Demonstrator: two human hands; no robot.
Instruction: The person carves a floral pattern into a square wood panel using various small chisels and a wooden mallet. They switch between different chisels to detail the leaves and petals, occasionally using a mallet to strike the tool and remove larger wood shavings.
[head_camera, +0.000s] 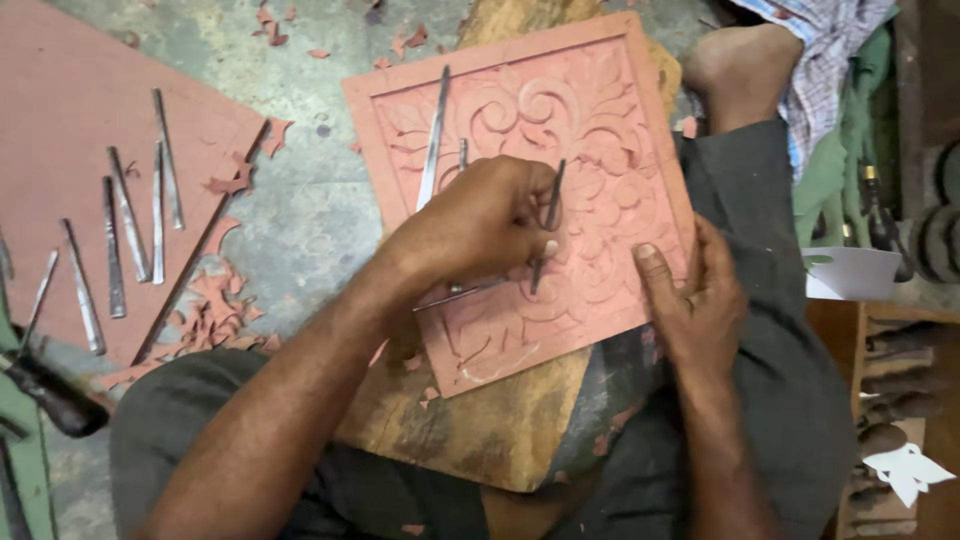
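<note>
A square pink panel (600, 110) carved with a floral relief lies tilted on a wooden block (480, 430) between my legs. My left hand (470, 225) is over the middle of the panel, fingers closed on a thin metal chisel (548, 225) whose tip touches the carving. My right hand (690, 300) rests on the panel's right edge, thumb on the surface and fingers wrapped around the side. A long chisel (432, 140) lies loose on the panel's upper left. Another blade (462, 293) sticks out from under my left hand.
Several metal chisels (125, 215) lie in a row on a flat pink slab (60, 100) at the left. Pink chips (215, 310) litter the grey floor. A dark-handled tool (50, 395) lies at the lower left. My bare foot (740, 70) is at the upper right, beside checked cloth.
</note>
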